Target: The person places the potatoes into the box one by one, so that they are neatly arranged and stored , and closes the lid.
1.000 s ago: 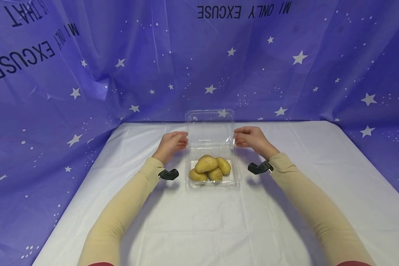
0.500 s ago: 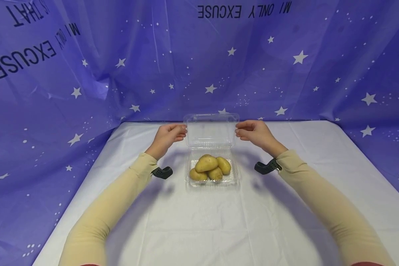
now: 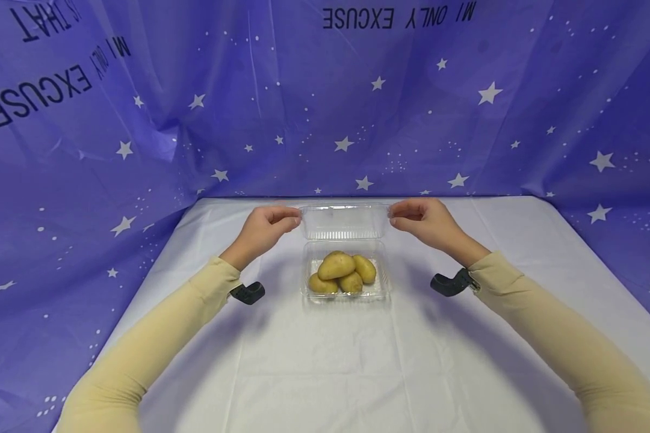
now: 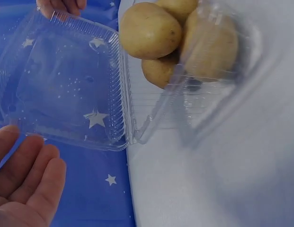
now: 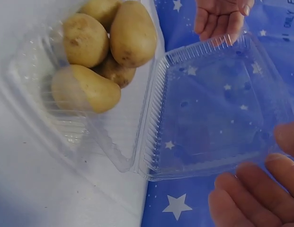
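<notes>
A clear plastic clamshell container stands mid-table in the head view, its lid raised along the back hinge and leaning over toward me. Several yellow potatoes are heaped in its base. My left hand pinches the lid's upper left corner between thumb and fingers. At the opposite corner, my right hand holds the lid the same way. Both wrist views show the ribbed lid wall close up, with fingers right at its edge on the left and fingertips along the edge on the right.
A white cloth covers the table. Purple sheeting with stars and lettering hangs behind it and down the left and right sides. A black wrist mount juts from the left sleeve, and another mount from the right.
The lid has tipped from upright toward me, its top edge now lower in the head view. Both hands moved slightly outward with it and the elbows spread. The potatoes and base stayed put.
</notes>
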A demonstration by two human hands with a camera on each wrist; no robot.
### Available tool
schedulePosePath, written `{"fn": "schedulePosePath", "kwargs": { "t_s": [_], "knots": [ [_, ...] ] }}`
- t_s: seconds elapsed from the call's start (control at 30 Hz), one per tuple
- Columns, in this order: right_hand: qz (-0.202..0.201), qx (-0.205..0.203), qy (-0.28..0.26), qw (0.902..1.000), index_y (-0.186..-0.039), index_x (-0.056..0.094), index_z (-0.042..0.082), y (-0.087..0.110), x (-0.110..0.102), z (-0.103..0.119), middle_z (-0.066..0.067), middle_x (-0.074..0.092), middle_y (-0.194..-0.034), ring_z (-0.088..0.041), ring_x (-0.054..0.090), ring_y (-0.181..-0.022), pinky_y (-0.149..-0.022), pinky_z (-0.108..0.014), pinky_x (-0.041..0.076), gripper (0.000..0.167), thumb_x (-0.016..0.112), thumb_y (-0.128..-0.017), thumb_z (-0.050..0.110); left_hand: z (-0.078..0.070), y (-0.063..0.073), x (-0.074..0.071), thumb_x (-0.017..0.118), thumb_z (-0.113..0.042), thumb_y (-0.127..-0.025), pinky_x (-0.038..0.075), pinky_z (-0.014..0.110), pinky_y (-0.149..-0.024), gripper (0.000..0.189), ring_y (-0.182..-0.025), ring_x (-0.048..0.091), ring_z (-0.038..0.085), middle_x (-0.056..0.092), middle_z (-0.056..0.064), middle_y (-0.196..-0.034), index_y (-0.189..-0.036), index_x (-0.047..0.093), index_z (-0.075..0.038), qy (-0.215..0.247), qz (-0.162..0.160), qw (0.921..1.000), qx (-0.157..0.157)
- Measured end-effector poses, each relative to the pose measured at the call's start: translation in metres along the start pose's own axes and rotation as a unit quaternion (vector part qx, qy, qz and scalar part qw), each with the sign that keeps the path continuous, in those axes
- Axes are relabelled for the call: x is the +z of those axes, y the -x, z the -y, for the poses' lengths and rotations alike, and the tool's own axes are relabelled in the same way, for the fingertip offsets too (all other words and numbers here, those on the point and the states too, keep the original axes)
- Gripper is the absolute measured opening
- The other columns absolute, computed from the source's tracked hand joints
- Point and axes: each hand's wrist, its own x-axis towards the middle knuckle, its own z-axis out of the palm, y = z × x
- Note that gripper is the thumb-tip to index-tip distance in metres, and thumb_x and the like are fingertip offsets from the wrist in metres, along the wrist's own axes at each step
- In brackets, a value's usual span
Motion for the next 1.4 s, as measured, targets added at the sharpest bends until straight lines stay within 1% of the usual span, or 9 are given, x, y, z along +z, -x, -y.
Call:
{"fn": "schedulePosePath", "kwargs": {
  "t_s": [0.13, 0.4, 0.53, 0.77, 0.87, 1.0, 1.13, 1.3, 1.4],
  "knots": [
    [0.008, -0.010, -0.014, 0.9998, -0.121, 0.071, -0.001, 0.011, 0.000, 0.001, -0.021, 0.075, -0.115, 0.008, 0.069, -0.088, -0.082, -0.016, 0.056, 0.032, 0.070, -0.093, 0.013, -0.001, 0.012, -0.001, 0.064, -0.022, -0.096, 0.055, 0.046, -0.101, 0.035, -0.117, 0.069, 0.030, 0.073, 0.014, -0.127, -0.125, 0.072, -0.004, -0.028, 0.009, 0.9993, 0.022],
    [0.025, -0.029, -0.044, 0.9983, -0.119, 0.071, -0.003, 0.034, 0.003, -0.001, -0.023, 0.074, -0.115, 0.004, 0.071, -0.092, -0.082, -0.019, 0.059, 0.032, 0.073, -0.090, 0.010, -0.001, 0.037, 0.001, 0.069, -0.018, -0.092, 0.059, 0.036, -0.088, 0.031, -0.102, 0.075, 0.026, 0.076, 0.016, -0.117, -0.120, 0.075, -0.004, -0.034, 0.014, 0.9983, 0.044],
    [0.034, -0.046, -0.050, 0.9971, -0.116, 0.073, -0.005, 0.044, 0.008, -0.005, -0.024, 0.075, -0.112, 0.003, 0.072, -0.091, -0.081, -0.020, 0.060, 0.029, 0.073, -0.091, 0.008, 0.003, 0.047, 0.004, 0.068, -0.015, -0.091, 0.059, 0.036, -0.086, 0.027, -0.100, 0.075, 0.026, 0.077, 0.013, -0.112, -0.115, 0.077, -0.005, -0.041, 0.009, 0.9969, 0.066],
    [0.021, -0.107, -0.007, 0.9940, -0.107, 0.078, 0.001, 0.058, 0.019, -0.012, -0.015, 0.077, -0.110, 0.005, 0.068, -0.096, -0.083, -0.019, 0.059, 0.017, 0.071, -0.093, 0.007, 0.015, 0.061, 0.014, 0.069, -0.011, -0.092, 0.060, 0.035, -0.086, 0.016, -0.097, 0.076, 0.025, 0.078, 0.008, -0.105, -0.103, 0.080, -0.007, -0.075, -0.010, 0.9878, 0.136],
    [0.008, -0.133, 0.017, 0.9910, -0.102, 0.079, 0.004, 0.063, 0.024, -0.014, -0.011, 0.078, -0.108, 0.003, 0.068, -0.099, -0.084, -0.020, 0.059, 0.013, 0.071, -0.093, 0.005, 0.019, 0.065, 0.019, 0.069, -0.012, -0.093, 0.060, 0.033, -0.084, 0.014, -0.093, 0.074, 0.021, 0.078, 0.005, -0.101, -0.099, 0.080, -0.007, -0.093, -0.023, 0.9832, 0.155],
    [-0.007, -0.146, 0.032, 0.9888, -0.098, 0.080, 0.010, 0.068, 0.033, -0.018, -0.007, 0.079, -0.104, -0.004, 0.070, -0.097, -0.085, -0.023, 0.059, 0.013, 0.071, -0.091, 0.004, 0.024, 0.071, 0.024, 0.071, -0.012, -0.091, 0.060, 0.032, -0.082, 0.011, -0.090, 0.073, 0.018, 0.078, 0.004, -0.099, -0.094, 0.081, -0.008, -0.103, -0.037, 0.9815, 0.157],
    [-0.026, -0.144, 0.041, 0.9884, -0.094, 0.081, 0.013, 0.070, 0.042, -0.024, -0.003, 0.079, -0.100, -0.006, 0.070, -0.095, -0.086, -0.028, 0.060, 0.015, 0.072, -0.088, 0.002, 0.030, 0.076, 0.030, 0.073, -0.011, -0.089, 0.060, 0.035, -0.080, 0.008, -0.092, 0.073, 0.020, 0.077, 0.003, -0.098, -0.089, 0.081, -0.010, -0.106, -0.046, 0.9809, 0.157],
    [-0.052, -0.131, 0.052, 0.9887, -0.092, 0.080, 0.009, 0.073, 0.050, -0.026, 0.000, 0.079, -0.094, -0.010, 0.071, -0.093, -0.086, -0.035, 0.061, 0.013, 0.073, -0.085, 0.001, 0.037, 0.077, 0.040, 0.074, -0.008, -0.087, 0.061, 0.033, -0.082, 0.006, -0.092, 0.072, 0.022, 0.077, 0.004, -0.096, -0.085, 0.080, -0.009, -0.098, -0.061, 0.9799, 0.163],
    [-0.067, -0.136, 0.053, 0.9870, -0.092, 0.080, 0.006, 0.074, 0.055, -0.028, -0.002, 0.078, -0.092, -0.013, 0.072, -0.090, -0.084, -0.039, 0.062, 0.011, 0.075, -0.083, 0.002, 0.040, 0.079, 0.045, 0.075, -0.007, -0.086, 0.061, 0.031, -0.082, 0.005, -0.090, 0.072, 0.022, 0.076, 0.005, -0.096, -0.083, 0.079, -0.009, -0.081, -0.067, 0.9826, 0.153]
  ]
}}
